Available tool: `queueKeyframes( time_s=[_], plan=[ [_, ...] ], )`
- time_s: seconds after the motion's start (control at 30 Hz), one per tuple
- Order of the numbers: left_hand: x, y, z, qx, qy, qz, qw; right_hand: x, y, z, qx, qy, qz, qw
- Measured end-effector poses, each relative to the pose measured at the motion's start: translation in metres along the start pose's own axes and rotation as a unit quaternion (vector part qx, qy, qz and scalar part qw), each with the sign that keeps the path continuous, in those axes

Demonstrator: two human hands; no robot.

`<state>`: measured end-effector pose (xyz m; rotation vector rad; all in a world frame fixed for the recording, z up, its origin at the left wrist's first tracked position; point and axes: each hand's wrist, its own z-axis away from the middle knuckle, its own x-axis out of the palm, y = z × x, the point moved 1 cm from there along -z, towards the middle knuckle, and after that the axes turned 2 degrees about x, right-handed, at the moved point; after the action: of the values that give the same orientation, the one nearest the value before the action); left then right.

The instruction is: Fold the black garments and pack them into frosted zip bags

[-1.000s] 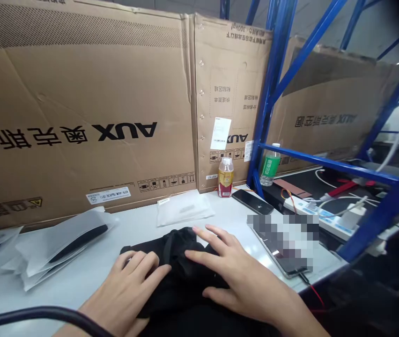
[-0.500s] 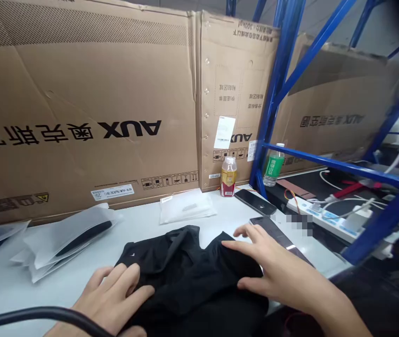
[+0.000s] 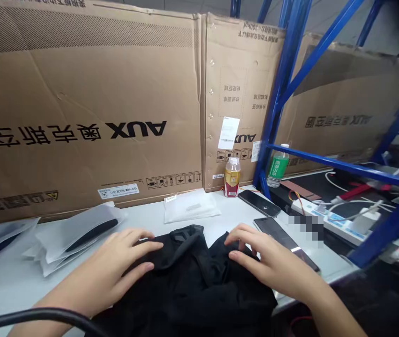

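Brown cardboard cartons (image 3: 90, 93) stand along the far side of a white tabletop (image 3: 3, 290), with a blue rack (image 3: 285, 84) to the right. Black cloth (image 3: 192, 290), probably a garment, lies in loose folds on the near middle of the tabletop, its closest part running out of view. Left hand (image 3: 120, 262) is over the cloth's left side, palm down, fingers loosely spread and thumb apart; right hand (image 3: 264, 257) arches over the far right part, fingertips bent towards the thumb, and whether cloth is pinched there I cannot tell. It looks light, soft and limp, so it should crease and slide easily rather than break. Its outer edges, taken at both sides, would likely give the surest hold, since tugging the middle could just bunch the folds. Frosted bags (image 3: 80, 229) lie near the left hand, a dark phone (image 3: 284, 236) just beside the right, and a flat frosted bag (image 3: 192, 207) beyond the cloth
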<state>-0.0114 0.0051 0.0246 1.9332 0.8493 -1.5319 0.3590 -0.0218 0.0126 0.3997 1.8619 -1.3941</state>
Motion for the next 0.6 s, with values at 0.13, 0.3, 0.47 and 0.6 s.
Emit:
queueKeyframes(
  time_s=[0.13, 0.3, 0.47, 0.6],
  plan=[
    [-0.002, -0.016, -0.036, -0.026, -0.124, 0.078, 0.989, 0.032, -0.002, -0.054, -0.088, 0.018, 0.099, 0.991],
    [0.004, -0.037, -0.039, -0.109, -0.122, 0.068, 0.984, 0.038, -0.008, -0.105, -0.074, 0.043, 0.151, 0.985],
    [0.013, -0.022, -0.012, -0.1, 0.072, -0.074, 0.99, 0.016, 0.0, -0.074, -0.02, 0.086, 0.141, 0.986],
    [0.031, 0.024, 0.013, 0.054, -0.031, 0.044, 0.997, 0.02, 0.008, -0.03, 0.012, -0.016, 0.14, 0.99]
  ],
)
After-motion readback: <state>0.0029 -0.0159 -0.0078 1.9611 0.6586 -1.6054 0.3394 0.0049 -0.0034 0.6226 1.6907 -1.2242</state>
